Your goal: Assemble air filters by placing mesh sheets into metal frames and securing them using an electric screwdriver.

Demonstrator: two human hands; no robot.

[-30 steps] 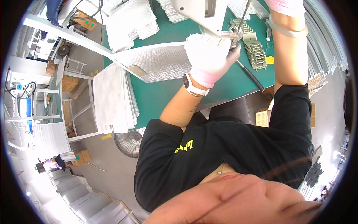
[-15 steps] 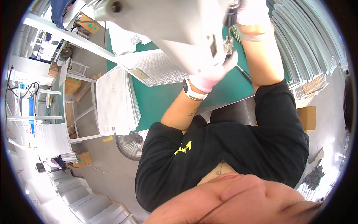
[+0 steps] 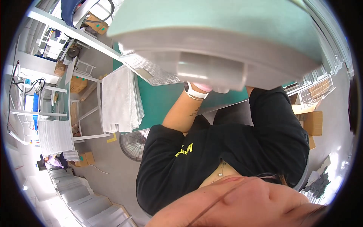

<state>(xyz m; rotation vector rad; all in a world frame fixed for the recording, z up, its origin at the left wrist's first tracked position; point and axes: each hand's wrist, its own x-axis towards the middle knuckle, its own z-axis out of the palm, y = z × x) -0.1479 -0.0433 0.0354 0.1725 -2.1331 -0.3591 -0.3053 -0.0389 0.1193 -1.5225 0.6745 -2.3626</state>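
Closest to the lens, a large grey-and-pale-green machine part [image 3: 227, 41] is filling the upper picture, and it is hiding most of what I am working on. Just under its lower edge my left hand [image 3: 206, 87] is showing only as a pink glove cuff above a white wristwatch [image 3: 195, 92]; I cannot tell how its fingers are standing or whether they are holding anything. My right hand is not showing at all; only the black sleeve is running up behind the machine part. Beyond the left wrist the green worktop [image 3: 162, 100] is stretching away, and a metal mesh filter panel [image 3: 149, 70] is lying on it, partly covered by the machine part. Farther left, a stack of white sheets [image 3: 120, 100] is sitting at the worktop's edge, with a round fan [image 3: 133, 144] standing on the floor below.
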